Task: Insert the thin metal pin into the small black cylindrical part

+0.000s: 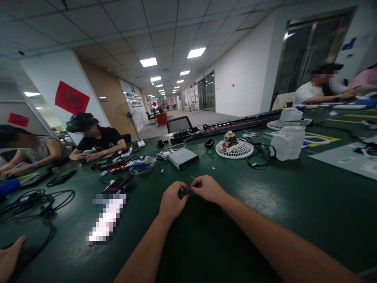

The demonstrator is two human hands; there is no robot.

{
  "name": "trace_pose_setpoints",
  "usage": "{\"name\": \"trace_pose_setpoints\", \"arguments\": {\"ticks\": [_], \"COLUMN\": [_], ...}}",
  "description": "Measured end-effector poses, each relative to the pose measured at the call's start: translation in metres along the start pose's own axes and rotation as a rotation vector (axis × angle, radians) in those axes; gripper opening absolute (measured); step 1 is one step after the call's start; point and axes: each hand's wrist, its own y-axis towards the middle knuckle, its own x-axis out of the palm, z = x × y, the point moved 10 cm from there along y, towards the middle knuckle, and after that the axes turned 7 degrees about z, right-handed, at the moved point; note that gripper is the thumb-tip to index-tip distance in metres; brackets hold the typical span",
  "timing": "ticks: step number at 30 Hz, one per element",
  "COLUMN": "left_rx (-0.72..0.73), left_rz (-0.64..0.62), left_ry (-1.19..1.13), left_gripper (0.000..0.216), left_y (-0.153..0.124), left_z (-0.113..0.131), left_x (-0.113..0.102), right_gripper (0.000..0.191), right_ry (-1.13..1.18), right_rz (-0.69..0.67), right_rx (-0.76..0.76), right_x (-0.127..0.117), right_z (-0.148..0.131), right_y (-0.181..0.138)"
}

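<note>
Above the green tabletop, a small dark cylindrical part point(185, 190) is pinched between the fingers of my left hand point(172, 200). My right hand point(208, 189) closes its fingertips at the right end of that part. A thin pale rod or wire point(193, 178) sticks up at the right fingertips; its lower end is hidden. The exact kind of the dark part is too small to make out. Just beyond my hands lies a grey optical disc drive point(184, 158).
A white fan grille point(234, 149) with an exposed motor and a white plastic housing point(288, 143) stand to the right. Black cables point(38, 202) and a bright phone-like screen point(107, 220) lie left. Another person's hand point(11, 257) enters lower left; several people sit around the table.
</note>
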Motion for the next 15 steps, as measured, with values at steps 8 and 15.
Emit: {"name": "trace_pose_setpoints", "arguments": {"ticks": [8,15], "left_rx": [0.003,0.022], "left_rz": [0.027,0.018], "left_ry": [-0.031,-0.062], "left_gripper": [0.018,0.017], "left_y": [0.001,0.000], "left_z": [-0.002,0.002], "left_x": [0.000,-0.001], "right_gripper": [0.016,0.011], "right_ry": [0.006,-0.052], "right_rz": [0.017,0.032], "right_rx": [-0.136,-0.202], "right_x": [0.000,-0.002], "right_z": [-0.011,-0.019], "right_y": [0.000,-0.003]}}
